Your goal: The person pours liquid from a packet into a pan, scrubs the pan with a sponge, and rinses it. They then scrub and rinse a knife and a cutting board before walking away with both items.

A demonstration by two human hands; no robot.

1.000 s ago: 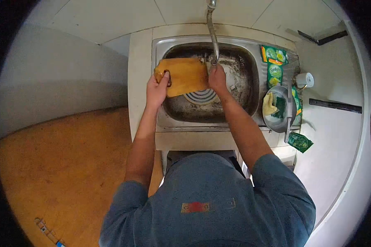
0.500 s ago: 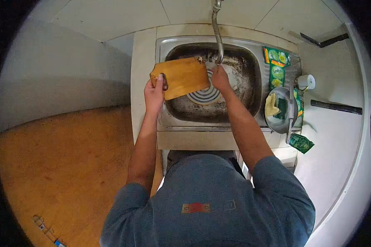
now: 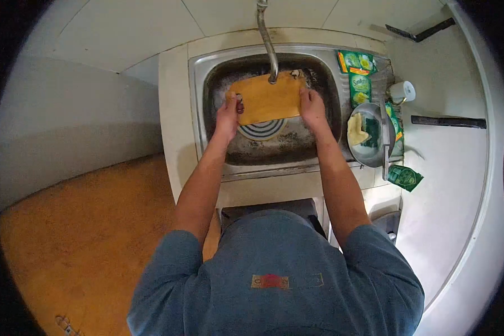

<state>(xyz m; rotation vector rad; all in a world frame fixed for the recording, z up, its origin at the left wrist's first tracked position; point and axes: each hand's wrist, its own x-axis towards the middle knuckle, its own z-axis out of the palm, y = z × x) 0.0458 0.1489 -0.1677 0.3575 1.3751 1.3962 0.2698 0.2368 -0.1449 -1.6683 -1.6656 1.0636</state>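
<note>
A wooden cutting board is held over the sink, below the spout of the metal faucet. My left hand grips its left end near the handle hole. At the right edge of the board, my right hand is closed on it. A striped plate lies in the basin, partly hidden by the board.
Right of the basin, a metal bowl holds a yellow cloth and a dark green scrubber, with a knife across its side. Green packets and a white mug are beside it. Another green packet lies lower right.
The board has moved right, under the faucet, and is more level. My right hand has come down from the faucet spout and taken hold of the board's right edge. The camera view has shifted slightly.
</note>
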